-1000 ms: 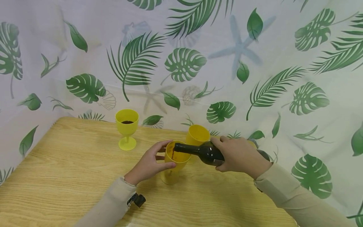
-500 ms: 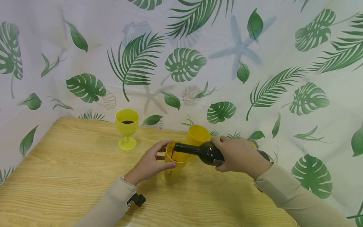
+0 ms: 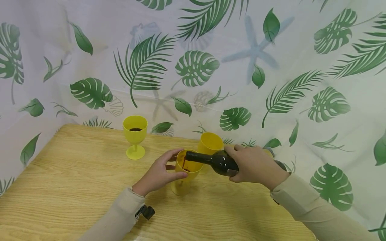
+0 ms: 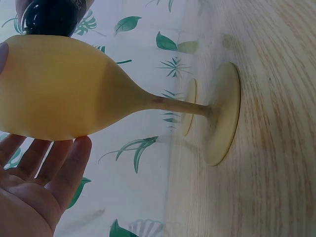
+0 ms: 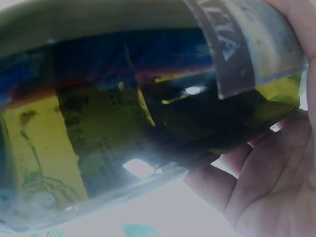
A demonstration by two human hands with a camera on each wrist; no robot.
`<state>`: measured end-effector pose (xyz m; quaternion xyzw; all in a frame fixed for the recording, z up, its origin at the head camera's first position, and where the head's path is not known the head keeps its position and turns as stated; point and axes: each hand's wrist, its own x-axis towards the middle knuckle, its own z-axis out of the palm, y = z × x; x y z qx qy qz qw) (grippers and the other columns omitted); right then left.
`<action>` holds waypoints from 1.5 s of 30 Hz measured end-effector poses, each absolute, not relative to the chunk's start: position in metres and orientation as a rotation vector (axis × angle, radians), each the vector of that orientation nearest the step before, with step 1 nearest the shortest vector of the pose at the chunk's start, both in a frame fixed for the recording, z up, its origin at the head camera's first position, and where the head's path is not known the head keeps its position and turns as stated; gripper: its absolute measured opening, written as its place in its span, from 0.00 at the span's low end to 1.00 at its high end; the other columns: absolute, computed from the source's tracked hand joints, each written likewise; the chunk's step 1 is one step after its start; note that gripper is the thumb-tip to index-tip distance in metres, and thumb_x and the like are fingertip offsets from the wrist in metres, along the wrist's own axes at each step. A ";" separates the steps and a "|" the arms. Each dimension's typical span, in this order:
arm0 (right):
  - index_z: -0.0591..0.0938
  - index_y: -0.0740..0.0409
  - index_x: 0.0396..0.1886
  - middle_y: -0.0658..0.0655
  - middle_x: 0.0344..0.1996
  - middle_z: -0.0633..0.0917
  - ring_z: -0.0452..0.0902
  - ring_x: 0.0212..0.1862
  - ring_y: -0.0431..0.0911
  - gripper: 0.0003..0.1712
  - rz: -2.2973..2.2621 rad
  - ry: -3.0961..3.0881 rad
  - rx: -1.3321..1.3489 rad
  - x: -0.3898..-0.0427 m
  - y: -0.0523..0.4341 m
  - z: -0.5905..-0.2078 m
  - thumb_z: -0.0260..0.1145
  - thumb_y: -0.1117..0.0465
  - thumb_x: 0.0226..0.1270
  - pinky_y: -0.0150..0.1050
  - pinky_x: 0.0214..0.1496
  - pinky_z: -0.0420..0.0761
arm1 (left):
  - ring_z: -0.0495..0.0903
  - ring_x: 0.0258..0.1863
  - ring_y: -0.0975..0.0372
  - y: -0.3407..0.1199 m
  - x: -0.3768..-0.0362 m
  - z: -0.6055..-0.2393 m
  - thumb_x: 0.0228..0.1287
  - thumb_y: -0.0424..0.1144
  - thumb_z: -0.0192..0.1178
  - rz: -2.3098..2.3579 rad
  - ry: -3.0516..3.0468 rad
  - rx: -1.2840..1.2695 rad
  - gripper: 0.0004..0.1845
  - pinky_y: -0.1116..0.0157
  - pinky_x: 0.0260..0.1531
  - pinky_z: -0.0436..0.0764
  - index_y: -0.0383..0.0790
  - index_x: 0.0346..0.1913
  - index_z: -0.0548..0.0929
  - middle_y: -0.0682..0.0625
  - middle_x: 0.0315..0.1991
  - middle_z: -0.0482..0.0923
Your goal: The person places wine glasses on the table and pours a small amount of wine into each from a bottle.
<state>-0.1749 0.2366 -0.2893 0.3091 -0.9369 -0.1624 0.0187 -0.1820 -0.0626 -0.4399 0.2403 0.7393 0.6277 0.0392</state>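
Pouring from a tilted dark bottle [image 3: 218, 162] into a yellow goblet [image 3: 185, 170] near the middle of the table [image 3: 60, 187].

Right hand [image 3: 254, 165] wraps curled fingers round the bottle body, its mouth over the goblet rim. Left hand [image 3: 158, 174] cups the goblet bowl, thumb and fingers half curled against its sides. Neither hand nor bottle has shifted from half a second ago; red liquid shows inside the goblet. Count: three yellow goblets, one bottle; a second goblet [image 3: 135, 136] near the far left corner holds dark liquid, a third goblet [image 3: 210, 143] stands by the far edge.
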 end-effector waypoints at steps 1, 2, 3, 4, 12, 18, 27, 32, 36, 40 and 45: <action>0.74 0.49 0.51 0.51 0.33 0.81 0.72 0.23 0.45 0.44 -0.505 -2.908 0.959 -0.175 0.237 -0.290 0.84 0.34 0.39 0.41 0.24 0.79 | 0.71 0.67 0.50 -0.063 -0.182 -0.439 0.63 0.45 0.76 1.923 2.267 0.736 0.43 0.47 0.64 0.77 0.47 0.78 0.67 0.51 0.70 0.72; 0.74 0.48 0.51 0.51 0.33 0.81 0.72 0.23 0.45 0.44 -0.505 -2.907 0.958 -0.175 0.237 -0.290 0.84 0.34 0.39 0.41 0.24 0.79 | 0.71 0.67 0.50 -0.063 -0.182 -0.439 0.62 0.46 0.76 1.922 2.268 0.735 0.43 0.47 0.64 0.77 0.47 0.78 0.67 0.51 0.70 0.72; 0.74 0.48 0.51 0.51 0.33 0.81 0.72 0.23 0.44 0.44 -0.506 -2.905 0.958 -0.175 0.237 -0.290 0.84 0.34 0.39 0.40 0.23 0.78 | 0.71 0.67 0.50 -0.063 -0.181 -0.439 0.62 0.46 0.76 1.920 2.271 0.732 0.43 0.48 0.64 0.77 0.48 0.78 0.67 0.51 0.70 0.71; 0.74 0.48 0.51 0.51 0.33 0.80 0.72 0.23 0.44 0.44 -0.506 -2.904 0.959 -0.175 0.237 -0.290 0.84 0.34 0.39 0.40 0.23 0.78 | 0.72 0.67 0.50 -0.063 -0.181 -0.439 0.62 0.46 0.76 1.918 2.273 0.732 0.43 0.48 0.64 0.77 0.47 0.78 0.66 0.51 0.70 0.71; 0.74 0.49 0.51 0.51 0.33 0.80 0.72 0.23 0.44 0.44 -0.514 -2.908 0.963 -0.175 0.237 -0.289 0.84 0.34 0.39 0.40 0.23 0.79 | 0.72 0.67 0.51 -0.063 -0.181 -0.438 0.62 0.45 0.76 1.914 2.278 0.726 0.43 0.49 0.64 0.78 0.49 0.78 0.67 0.52 0.70 0.71; 0.75 0.49 0.53 0.52 0.33 0.81 0.72 0.22 0.45 0.45 -0.508 -2.900 0.972 -0.175 0.237 -0.289 0.84 0.34 0.39 0.41 0.23 0.79 | 0.72 0.67 0.52 -0.063 -0.182 -0.439 0.62 0.45 0.76 1.912 2.284 0.728 0.43 0.50 0.64 0.78 0.51 0.77 0.67 0.52 0.70 0.72; 0.75 0.49 0.52 0.51 0.33 0.81 0.71 0.22 0.44 0.45 -0.510 -2.892 0.981 -0.175 0.236 -0.289 0.84 0.34 0.39 0.41 0.22 0.79 | 0.72 0.67 0.52 -0.063 -0.181 -0.438 0.62 0.45 0.76 1.905 2.291 0.720 0.43 0.50 0.64 0.78 0.52 0.77 0.67 0.52 0.70 0.72; 0.74 0.49 0.52 0.52 0.33 0.81 0.71 0.22 0.44 0.44 -0.510 -2.895 0.981 -0.175 0.235 -0.289 0.84 0.34 0.39 0.41 0.23 0.79 | 0.72 0.67 0.53 -0.063 -0.181 -0.437 0.62 0.46 0.76 1.903 2.290 0.720 0.43 0.50 0.64 0.78 0.51 0.77 0.67 0.52 0.69 0.72; 0.74 0.49 0.51 0.52 0.33 0.81 0.72 0.23 0.44 0.44 -0.510 -2.909 0.975 -0.175 0.235 -0.289 0.84 0.34 0.39 0.41 0.24 0.79 | 0.72 0.67 0.52 -0.063 -0.180 -0.437 0.61 0.46 0.76 1.907 2.281 0.722 0.44 0.49 0.64 0.78 0.49 0.78 0.67 0.51 0.69 0.72; 0.74 0.48 0.51 0.52 0.34 0.81 0.73 0.24 0.44 0.44 -0.502 -2.921 0.969 -0.175 0.235 -0.289 0.85 0.35 0.39 0.41 0.24 0.80 | 0.72 0.67 0.52 -0.062 -0.180 -0.439 0.62 0.46 0.76 1.911 2.281 0.726 0.43 0.50 0.64 0.78 0.50 0.77 0.67 0.52 0.70 0.72; 0.74 0.48 0.51 0.52 0.34 0.81 0.73 0.23 0.44 0.44 -0.494 -2.920 0.972 -0.174 0.234 -0.287 0.85 0.35 0.39 0.41 0.24 0.80 | 0.73 0.67 0.54 -0.062 -0.181 -0.440 0.62 0.46 0.76 1.914 2.287 0.727 0.42 0.50 0.64 0.78 0.51 0.77 0.67 0.52 0.69 0.72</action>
